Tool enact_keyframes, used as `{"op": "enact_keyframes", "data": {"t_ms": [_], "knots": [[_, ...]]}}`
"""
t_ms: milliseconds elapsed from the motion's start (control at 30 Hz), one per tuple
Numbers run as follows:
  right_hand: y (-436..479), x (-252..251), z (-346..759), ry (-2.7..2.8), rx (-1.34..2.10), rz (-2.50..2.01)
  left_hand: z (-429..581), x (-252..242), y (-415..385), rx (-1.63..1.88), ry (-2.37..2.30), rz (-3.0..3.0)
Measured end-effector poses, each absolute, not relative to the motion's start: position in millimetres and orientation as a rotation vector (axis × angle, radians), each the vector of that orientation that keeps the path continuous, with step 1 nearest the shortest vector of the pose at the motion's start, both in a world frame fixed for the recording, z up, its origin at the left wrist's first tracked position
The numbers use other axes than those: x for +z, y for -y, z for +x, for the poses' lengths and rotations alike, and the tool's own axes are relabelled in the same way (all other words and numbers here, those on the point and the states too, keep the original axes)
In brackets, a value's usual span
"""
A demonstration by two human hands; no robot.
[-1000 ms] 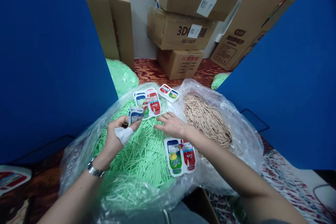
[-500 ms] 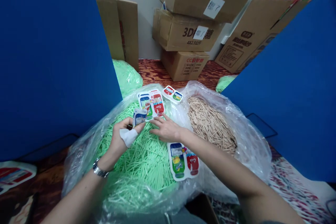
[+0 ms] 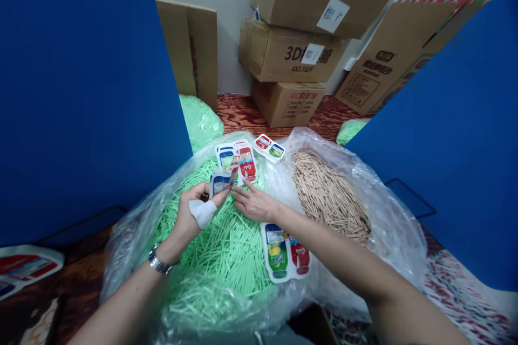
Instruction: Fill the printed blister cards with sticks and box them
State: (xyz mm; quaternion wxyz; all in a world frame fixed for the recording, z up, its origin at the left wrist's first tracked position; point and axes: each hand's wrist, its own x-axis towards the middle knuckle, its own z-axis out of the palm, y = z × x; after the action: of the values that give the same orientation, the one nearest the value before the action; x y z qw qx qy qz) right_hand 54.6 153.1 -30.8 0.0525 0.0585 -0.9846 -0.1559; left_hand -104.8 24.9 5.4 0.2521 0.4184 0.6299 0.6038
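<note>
My left hand pinches a small blue and red printed packet above a plastic bag of light-green sticks. A white patch covers the base of that thumb, and a metal watch is on the wrist. My right hand is beside the packet, its fingers stretched out toward the packet's lower edge; whether they touch it I cannot tell. Just beyond lie overlapping bottle-shaped packs printed with cola. Another double-bottle pack lies below my right forearm.
At right stands an open bag of brown sticks. A smaller pack rests between the bags' far rims. Stacked cardboard boxes stand behind. Blue panels rise on both sides. More green bags lie on the floor.
The packet in my left hand has turned and now shows its red part beside the blue. My right hand has dropped slightly, its fingers nearer the packet. The whole view has shifted a little.
</note>
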Motion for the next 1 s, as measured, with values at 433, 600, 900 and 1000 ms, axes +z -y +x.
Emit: {"op": "enact_keyframes", "data": {"t_ms": [433,600,900,1000], "knots": [[-158.2,16.2,61.3,3.196,0.064,-0.328,-112.6,11.0,-27.0,1.726,-1.798,1.116],[-160.9,25.7,72.4,2.999,1.032,-0.399,-115.8,7.0,-32.7,1.755,-1.951,1.164],[-139.7,22.9,57.5,2.492,2.132,-0.418,-86.5,1.1,-50.9,1.747,-1.908,1.282],[-144.2,23.1,56.8,2.509,2.062,-0.361,-85.9,1.0,-52.2,1.763,-1.895,1.269]]}}
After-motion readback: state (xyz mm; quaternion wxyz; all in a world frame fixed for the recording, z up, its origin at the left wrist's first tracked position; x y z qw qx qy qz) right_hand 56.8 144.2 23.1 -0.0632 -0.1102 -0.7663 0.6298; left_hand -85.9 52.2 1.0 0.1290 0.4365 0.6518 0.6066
